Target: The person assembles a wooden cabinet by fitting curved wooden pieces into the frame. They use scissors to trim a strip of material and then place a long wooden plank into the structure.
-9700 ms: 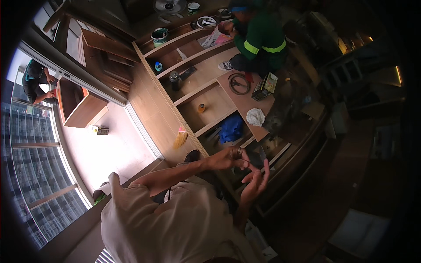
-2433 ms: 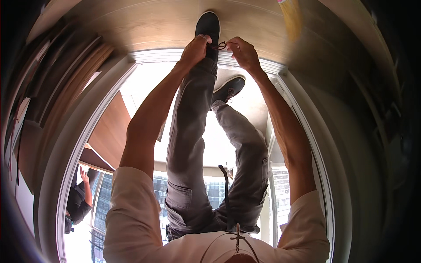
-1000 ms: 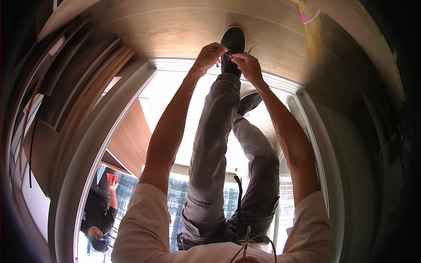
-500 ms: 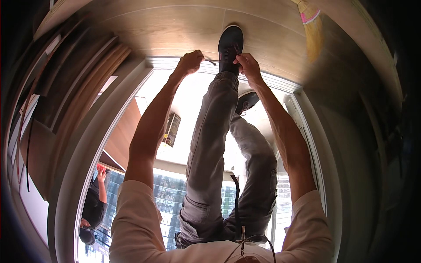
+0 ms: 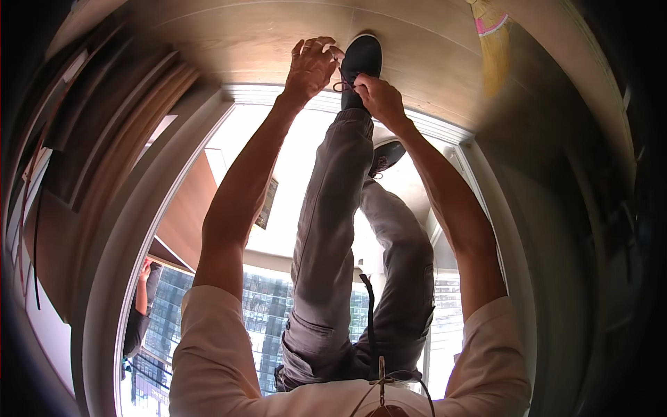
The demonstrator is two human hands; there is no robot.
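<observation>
A dark shoe point(image 5: 363, 55) with a pale sole edge is on my outstretched foot, toe pointing away from me. My right hand point(image 5: 380, 97) lies over its laced part, with thumb and fingers pinched on the shoelace point(image 5: 340, 87). A small loop of that lace sticks out on the shoe's left side. Just left of the toe, my left hand point(image 5: 310, 69) is raised with its fingers apart and slightly bent, and no lace shows in it. The other dark shoe point(image 5: 387, 158), also laced, is on my second foot, farther back and to the right.
A white door track point(image 5: 431, 125) runs beneath my extended leg, at the edge of the wooden floor point(image 5: 271, 42). A straw broom point(image 5: 495, 52) stands at the upper right. Brown panels point(image 5: 132, 139) line the left. Another person's arm point(image 5: 142, 295) shows at the lower left.
My left hand has moved forward beside the toe and opened; before, it was closed on a lace end. My right hand has shifted left over the shoe, and a lace loop now shows.
</observation>
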